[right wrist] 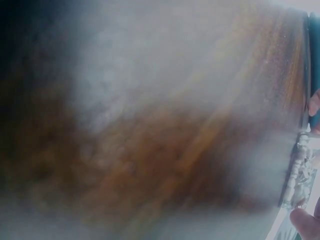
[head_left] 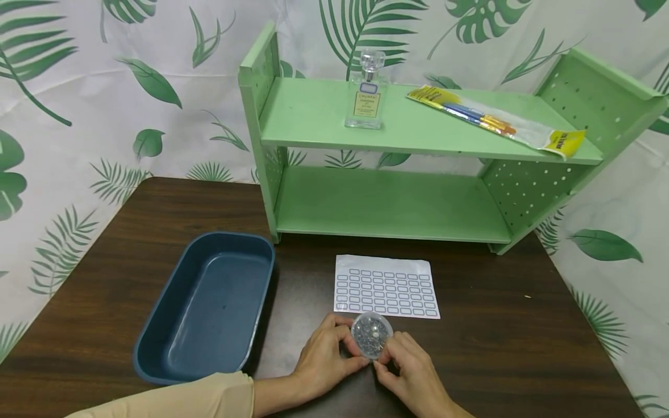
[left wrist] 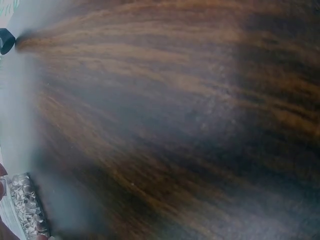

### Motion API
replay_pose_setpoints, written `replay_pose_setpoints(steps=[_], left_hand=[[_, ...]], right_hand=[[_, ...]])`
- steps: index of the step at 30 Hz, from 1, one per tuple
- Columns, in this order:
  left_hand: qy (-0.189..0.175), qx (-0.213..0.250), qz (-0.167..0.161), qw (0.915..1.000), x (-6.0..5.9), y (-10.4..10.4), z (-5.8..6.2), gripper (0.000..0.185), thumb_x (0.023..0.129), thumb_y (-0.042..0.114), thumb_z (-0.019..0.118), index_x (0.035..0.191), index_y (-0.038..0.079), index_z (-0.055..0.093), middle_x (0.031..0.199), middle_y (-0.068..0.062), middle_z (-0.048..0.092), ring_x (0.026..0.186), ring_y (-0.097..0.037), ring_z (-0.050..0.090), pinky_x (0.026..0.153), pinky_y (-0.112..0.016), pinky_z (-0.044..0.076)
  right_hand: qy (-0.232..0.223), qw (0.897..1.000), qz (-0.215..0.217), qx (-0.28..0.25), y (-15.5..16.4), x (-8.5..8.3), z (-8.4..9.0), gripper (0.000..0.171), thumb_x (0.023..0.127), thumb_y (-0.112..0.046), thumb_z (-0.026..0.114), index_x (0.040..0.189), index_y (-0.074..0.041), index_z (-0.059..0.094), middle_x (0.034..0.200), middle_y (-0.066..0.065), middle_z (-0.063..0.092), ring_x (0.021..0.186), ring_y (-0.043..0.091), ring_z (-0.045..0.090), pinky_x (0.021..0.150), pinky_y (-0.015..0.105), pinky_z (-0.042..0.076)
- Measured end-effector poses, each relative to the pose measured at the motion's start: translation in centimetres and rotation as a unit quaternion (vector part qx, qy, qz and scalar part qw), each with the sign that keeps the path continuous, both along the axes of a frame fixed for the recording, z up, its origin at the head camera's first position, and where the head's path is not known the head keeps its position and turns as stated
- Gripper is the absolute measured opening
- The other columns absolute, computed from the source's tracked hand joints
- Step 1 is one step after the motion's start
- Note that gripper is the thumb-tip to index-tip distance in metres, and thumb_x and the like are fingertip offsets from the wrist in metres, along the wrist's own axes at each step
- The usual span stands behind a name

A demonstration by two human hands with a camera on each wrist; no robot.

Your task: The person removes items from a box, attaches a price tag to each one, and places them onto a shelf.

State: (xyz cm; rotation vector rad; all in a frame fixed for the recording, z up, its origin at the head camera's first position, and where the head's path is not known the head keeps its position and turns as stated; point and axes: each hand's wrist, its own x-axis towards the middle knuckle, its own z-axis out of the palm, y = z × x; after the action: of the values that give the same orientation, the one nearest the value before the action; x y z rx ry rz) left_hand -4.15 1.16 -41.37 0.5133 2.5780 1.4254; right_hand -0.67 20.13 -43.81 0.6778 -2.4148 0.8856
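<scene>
So both hands are on the small round clear container (head_left: 371, 335) near the counter's (head_left: 496, 348) front edge: left hand (head_left: 325, 359) and right hand (head_left: 410, 374) fingers pinch its rim. Lid looks on, nothing's in the blue tray (head_left: 206, 305) yet.

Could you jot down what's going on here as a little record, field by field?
Held item: round clear container of small shiny bits
Left hand: grips container's left side
Right hand: grips its right side
Behind hands: label sheet, flat on table
Left of hands: blue tub
Green shelf, top board: perfume bottle, packet of brushes
</scene>
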Motion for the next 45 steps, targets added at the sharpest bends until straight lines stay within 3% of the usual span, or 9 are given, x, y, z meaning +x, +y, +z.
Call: replay_pose_setpoints(steps=[8, 15, 19, 30, 33, 37, 41, 45], left_hand=[[0.026, 0.000, -0.001, 0.9997, -0.3, 0.0, -0.1, 0.031, 0.066, 0.016, 0.089, 0.071, 0.017, 0.059, 0.109, 0.000, 0.065, 0.102, -0.017, 0.064, 0.080, -0.025, 0.051], [0.054, 0.010, -0.007, 0.9985, -0.6, -0.1, -0.3, 0.037, 0.064, 0.014, 0.090, 0.077, 0.015, 0.055, 0.105, -0.002, 0.067, 0.097, -0.016, 0.064, 0.080, -0.025, 0.050], [0.064, 0.020, -0.014, 0.9976, -0.9, -0.2, -0.5, 0.038, 0.064, 0.014, 0.090, 0.077, 0.014, 0.055, 0.103, -0.003, 0.069, 0.095, -0.017, 0.065, 0.079, -0.026, 0.050], [0.035, 0.027, -0.025, 0.9987, -1.9, -0.9, 0.1, 0.026, 0.070, -0.001, 0.079, 0.081, 0.010, 0.058, 0.102, -0.007, 0.070, 0.093, -0.020, 0.065, 0.077, -0.024, 0.051], [0.009, 0.040, -0.010, 0.9991, -2.4, -1.3, 1.0, 0.023, 0.074, -0.006, 0.073, 0.087, 0.006, 0.059, 0.105, -0.012, 0.069, 0.093, -0.024, 0.066, 0.075, -0.022, 0.052], [-0.041, 0.084, 0.047, 0.9946, -3.7, -2.2, 3.2, 0.025, 0.079, -0.005, 0.070, 0.100, 0.002, 0.059, 0.110, -0.018, 0.066, 0.102, -0.032, 0.065, 0.080, -0.028, 0.056], [-0.053, 0.135, 0.117, 0.9825, -5.8, -3.5, 5.6, 0.032, 0.085, -0.001, 0.069, 0.114, 0.000, 0.056, 0.117, -0.019, 0.064, 0.110, -0.033, 0.062, 0.086, -0.031, 0.055], [-0.039, 0.183, 0.175, 0.9665, -8.0, -5.1, 7.7, 0.037, 0.089, 0.000, 0.066, 0.122, 0.000, 0.051, 0.125, -0.016, 0.059, 0.114, -0.027, 0.059, 0.088, -0.020, 0.051]], right_hand=[[-0.040, 0.998, -0.006, -0.047, 0.2, -0.2, 0.3, 0.047, 0.057, 0.008, 0.086, 0.080, -0.014, 0.051, 0.070, -0.007, 0.043, 0.067, -0.004, 0.039, 0.056, 0.005, 0.033], [-0.103, 0.992, -0.043, -0.060, 0.7, -0.3, 0.5, 0.063, 0.058, 0.002, 0.089, 0.109, -0.003, 0.053, 0.072, -0.012, 0.040, 0.068, -0.008, 0.039, 0.056, 0.009, 0.035], [-0.115, 0.990, -0.046, -0.060, 0.9, -0.6, 0.6, 0.073, 0.059, 0.001, 0.089, 0.123, 0.000, 0.053, 0.073, -0.013, 0.040, 0.067, -0.007, 0.038, 0.055, 0.011, 0.033], [-0.143, 0.987, -0.040, -0.063, 1.4, -1.1, 0.6, 0.067, 0.064, -0.002, 0.087, 0.123, 0.002, 0.058, 0.071, -0.014, 0.042, 0.063, -0.005, 0.038, 0.053, 0.014, 0.034], [-0.152, 0.986, -0.044, -0.058, 1.4, -1.1, 0.6, 0.065, 0.064, -0.004, 0.088, 0.122, 0.001, 0.059, 0.071, -0.016, 0.042, 0.064, -0.007, 0.037, 0.054, 0.014, 0.035], [-0.158, 0.985, -0.048, -0.055, 1.5, -1.2, 0.7, 0.065, 0.063, -0.004, 0.088, 0.121, 0.001, 0.060, 0.072, -0.015, 0.042, 0.065, -0.008, 0.038, 0.054, 0.014, 0.035], [-0.159, 0.985, -0.052, -0.051, 1.5, -1.4, 0.8, 0.065, 0.062, -0.005, 0.089, 0.120, 0.000, 0.060, 0.075, -0.016, 0.043, 0.070, -0.007, 0.040, 0.057, 0.015, 0.037], [-0.149, 0.986, -0.058, -0.038, 1.6, -1.5, 0.8, 0.065, 0.060, -0.007, 0.090, 0.118, 0.000, 0.062, 0.080, -0.013, 0.046, 0.076, -0.005, 0.043, 0.064, 0.016, 0.044]])
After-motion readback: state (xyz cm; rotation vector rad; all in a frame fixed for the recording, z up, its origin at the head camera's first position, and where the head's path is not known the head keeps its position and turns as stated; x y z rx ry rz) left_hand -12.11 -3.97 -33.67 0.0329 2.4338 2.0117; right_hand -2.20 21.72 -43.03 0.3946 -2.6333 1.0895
